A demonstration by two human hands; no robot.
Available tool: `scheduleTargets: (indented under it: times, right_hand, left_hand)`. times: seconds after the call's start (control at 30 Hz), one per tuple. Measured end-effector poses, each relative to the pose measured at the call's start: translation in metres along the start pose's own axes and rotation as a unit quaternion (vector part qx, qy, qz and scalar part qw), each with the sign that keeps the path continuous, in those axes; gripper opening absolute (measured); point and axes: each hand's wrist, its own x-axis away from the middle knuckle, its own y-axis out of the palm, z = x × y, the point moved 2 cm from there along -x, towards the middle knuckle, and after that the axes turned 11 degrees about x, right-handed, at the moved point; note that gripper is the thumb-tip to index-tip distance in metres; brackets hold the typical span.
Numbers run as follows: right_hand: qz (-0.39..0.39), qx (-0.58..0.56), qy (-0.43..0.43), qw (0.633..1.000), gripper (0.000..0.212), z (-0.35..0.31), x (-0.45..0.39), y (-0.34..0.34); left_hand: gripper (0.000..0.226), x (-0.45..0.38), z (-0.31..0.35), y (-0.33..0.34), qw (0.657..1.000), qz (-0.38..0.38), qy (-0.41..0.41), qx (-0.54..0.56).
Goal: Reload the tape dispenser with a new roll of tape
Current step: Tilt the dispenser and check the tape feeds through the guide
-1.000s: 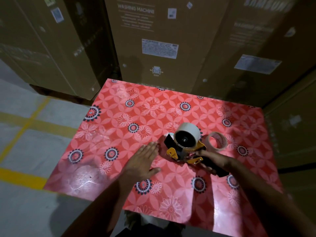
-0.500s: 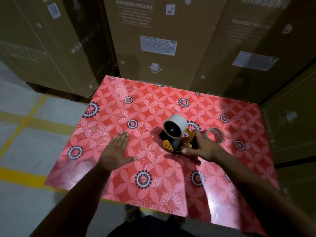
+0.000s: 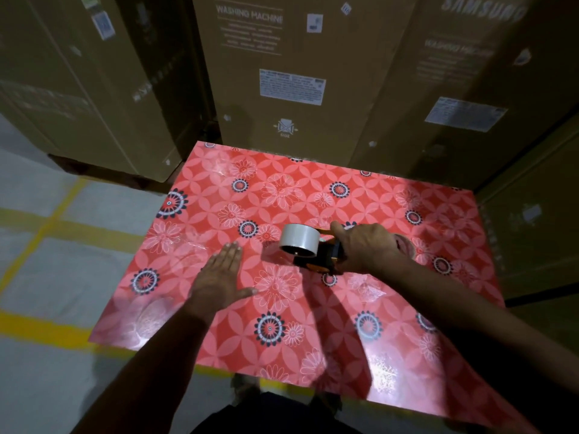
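A black and orange tape dispenser (image 3: pixel 322 260) lies on the red flowered table (image 3: pixel 282 339), with a full grey-white roll of tape (image 3: pixel 299 239) mounted on it. My right hand (image 3: pixel 363 245) is wrapped over the dispenser's body, and the roll sticks out to the hand's left. My left hand (image 3: pixel 219 277) rests flat on the table with fingers together, a little left of the roll and apart from it. An empty pinkish tape core (image 3: pixel 407 245) peeks out just behind my right hand.
Tall brown cardboard appliance boxes (image 3: pixel 282 73) stand against the table's far edge and right side. Grey floor with yellow lines (image 3: pixel 40 233) lies to the left. My feet (image 3: pixel 247 389) show below the near table edge.
My right hand has shifted further over the dispenser, which has turned so the roll's side faces up. My left hand has slid a little toward the dispenser. The camera has tilted down slightly.
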Motion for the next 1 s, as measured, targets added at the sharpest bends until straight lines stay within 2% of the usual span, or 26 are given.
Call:
scheduleTargets:
  times: [0.13,0.2,0.3,0.37,0.47,0.53,0.57,0.6,0.67,0.7,0.73,0.77,0.83,0.9,1.0]
  right_hand:
    - [-0.083,0.079,-0.068,0.991,0.067,0.022,0.030,0.017]
    - [-0.081,0.070,-0.051,0.993,0.072,0.035,0.043,0.029]
    - [-0.066,-0.026,0.015,0.997,0.083,0.047,0.053,0.037]
    - [-0.069,-0.083,0.049,0.993,0.082,0.048,0.055,0.039]
    - [-0.069,-0.231,0.104,0.965,0.082,0.046,0.058,0.048]
    - [-0.076,-0.390,0.133,0.908,0.074,0.036,0.065,0.052]
    - [-0.079,-0.487,0.146,0.857,0.064,0.027,0.069,0.052]
    - [-0.077,-0.586,0.156,0.792,0.050,0.014,0.071,0.053]
    - [-0.070,-0.758,0.172,0.625,0.028,-0.013,0.075,0.058]
    - [-0.103,-0.818,0.187,0.534,0.032,-0.029,0.079,0.057]
    - [-0.152,-0.848,0.200,0.467,0.040,-0.043,0.081,0.061]
    - [-0.184,-0.865,0.202,0.421,0.048,-0.056,0.081,0.064]
    - [-0.182,-0.888,0.200,0.373,0.053,-0.073,0.075,0.070]
    - [-0.162,-0.901,0.205,0.348,0.053,-0.081,0.065,0.076]
    - [-0.152,-0.898,0.205,0.358,0.053,-0.085,0.049,0.075]
  left_hand:
    - [0.117,-0.002,0.002,0.000,1.000,0.002,-0.003,-0.014]
    - [0.116,-0.002,0.004,0.000,1.000,0.010,-0.002,-0.016]
    - [0.116,0.000,0.003,0.000,1.000,0.010,-0.008,-0.007]
    - [0.116,0.002,0.004,0.000,1.000,0.008,-0.009,-0.007]
    - [0.116,0.002,0.006,-0.001,1.000,0.011,-0.007,0.010]
    - [0.115,0.003,0.006,0.000,1.000,0.013,-0.009,0.019]
    - [0.114,0.003,0.006,0.001,1.000,0.012,-0.010,0.023]
    - [0.113,0.004,0.006,0.002,0.999,0.012,-0.011,0.028]
    - [0.115,0.006,0.007,0.004,0.999,0.017,-0.012,0.047]
    - [0.117,0.006,0.007,0.005,0.998,0.019,-0.013,0.057]
    - [0.119,0.007,0.007,0.005,0.998,0.019,-0.014,0.062]
    - [0.121,0.007,0.007,0.005,0.998,0.019,-0.014,0.064]
    - [0.123,0.006,0.006,0.005,0.997,0.017,-0.017,0.071]
    - [0.124,0.005,0.006,0.005,0.997,0.015,-0.018,0.076]
    - [0.124,0.003,0.004,0.005,0.997,0.014,-0.014,0.078]
